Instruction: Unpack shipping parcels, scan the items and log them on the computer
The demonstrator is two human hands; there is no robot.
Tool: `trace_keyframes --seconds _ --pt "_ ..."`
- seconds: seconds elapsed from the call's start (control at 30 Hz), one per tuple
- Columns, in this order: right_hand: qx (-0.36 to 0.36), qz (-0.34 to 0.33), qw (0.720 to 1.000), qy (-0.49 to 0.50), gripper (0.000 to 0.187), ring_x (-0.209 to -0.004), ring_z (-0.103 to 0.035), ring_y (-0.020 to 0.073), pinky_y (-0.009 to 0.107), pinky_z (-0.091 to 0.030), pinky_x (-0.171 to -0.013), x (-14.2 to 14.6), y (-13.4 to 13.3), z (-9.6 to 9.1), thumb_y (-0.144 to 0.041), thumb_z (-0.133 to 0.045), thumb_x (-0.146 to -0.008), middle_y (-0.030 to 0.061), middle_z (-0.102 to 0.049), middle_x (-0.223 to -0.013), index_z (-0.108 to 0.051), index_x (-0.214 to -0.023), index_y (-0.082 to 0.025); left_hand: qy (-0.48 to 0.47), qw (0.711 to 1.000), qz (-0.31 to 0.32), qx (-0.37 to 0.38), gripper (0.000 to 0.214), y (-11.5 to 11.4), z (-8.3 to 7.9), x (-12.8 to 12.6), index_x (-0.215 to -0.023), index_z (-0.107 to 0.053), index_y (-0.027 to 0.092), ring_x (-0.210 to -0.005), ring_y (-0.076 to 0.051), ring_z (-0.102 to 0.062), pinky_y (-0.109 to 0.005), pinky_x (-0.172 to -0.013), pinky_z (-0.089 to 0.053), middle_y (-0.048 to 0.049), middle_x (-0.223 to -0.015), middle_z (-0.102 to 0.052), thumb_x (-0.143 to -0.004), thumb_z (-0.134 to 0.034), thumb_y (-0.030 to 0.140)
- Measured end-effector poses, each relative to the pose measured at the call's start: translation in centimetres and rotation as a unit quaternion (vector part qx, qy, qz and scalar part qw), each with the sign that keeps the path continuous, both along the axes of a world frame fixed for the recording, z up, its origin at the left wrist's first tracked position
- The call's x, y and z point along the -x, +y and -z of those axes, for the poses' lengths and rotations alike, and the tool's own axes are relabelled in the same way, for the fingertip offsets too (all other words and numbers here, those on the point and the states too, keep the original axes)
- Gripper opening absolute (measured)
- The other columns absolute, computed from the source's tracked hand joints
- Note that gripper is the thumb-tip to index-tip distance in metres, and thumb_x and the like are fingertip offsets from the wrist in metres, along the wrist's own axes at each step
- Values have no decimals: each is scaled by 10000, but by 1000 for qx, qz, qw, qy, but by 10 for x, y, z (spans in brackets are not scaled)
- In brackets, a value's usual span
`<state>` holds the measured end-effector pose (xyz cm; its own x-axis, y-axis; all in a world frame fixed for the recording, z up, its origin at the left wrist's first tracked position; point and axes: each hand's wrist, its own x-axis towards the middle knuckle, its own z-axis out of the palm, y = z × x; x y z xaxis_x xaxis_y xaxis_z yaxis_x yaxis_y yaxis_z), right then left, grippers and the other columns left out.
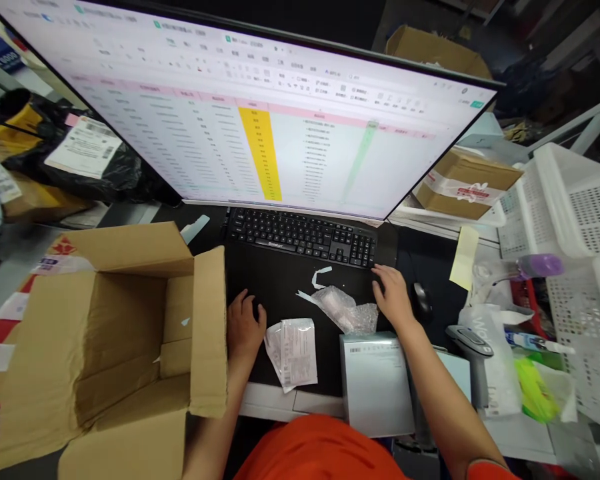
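My left hand (245, 325) rests on the black desk mat (280, 277) with its fingers a little apart and nothing in it. It lies between an open cardboard box (207, 333) and two flat white printed sachets (300, 350), one partly over the other. My right hand (393, 293) is open, fingertips just below the right end of the black keyboard (300, 235). A black mouse (421, 301) sits close to its right. Clear bubble wrap (347, 312) lies to its left, and a pale blue-grey box (377, 387) stands beside my right forearm.
A large monitor (320, 153) showing a spreadsheet stands behind the keyboard. To the right are a barcode scanner (473, 347), a small taped carton (467, 183) and white plastic baskets (580, 267). Black-wrapped parcels (130, 177) are piled at the left. Torn paper scraps (321, 275) lie mid-desk.
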<state>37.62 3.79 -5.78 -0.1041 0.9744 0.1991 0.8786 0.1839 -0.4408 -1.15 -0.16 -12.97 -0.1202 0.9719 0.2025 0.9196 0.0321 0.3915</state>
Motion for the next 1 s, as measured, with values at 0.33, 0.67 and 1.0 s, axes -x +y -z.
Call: trace_keyframes --seconds 0.33,0.67,1.0 --pt "49 -40 997 -34 429 -1375 -465 325 555 -434 -1128 26 41 7 -171 -534 -856 145 -655 -1350 -617 -1277 -184 -16 1000 -4 -6 282 0 2 -1 -1142 -641 117 -1278 -349 -566 -524 -1079 -466 -215 -1343 -613 -943 -490 249" --pt "85 210 964 -137 573 -1343 -490 391 582 -438 -1087 -78 -29 16 -376 -562 -892 221 -480 -1489 -542 -1419 -154 -19 1000 -3 -17 295 0 5 0 -1126 -645 110 -1250 -352 -578 -528 -1069 -475 -224 -1326 -619 -959 -466 274" --pt "117 207 960 -148 505 -1338 -495 361 538 -456 -1093 -102 -63 32 -355 -473 -945 182 -441 -1539 -565 -1410 -183 -8 1000 0 -15 292 0 3 0 -1128 -645 110 -1242 -359 -578 -529 -1054 -478 -223 -1330 -617 -957 -468 267"
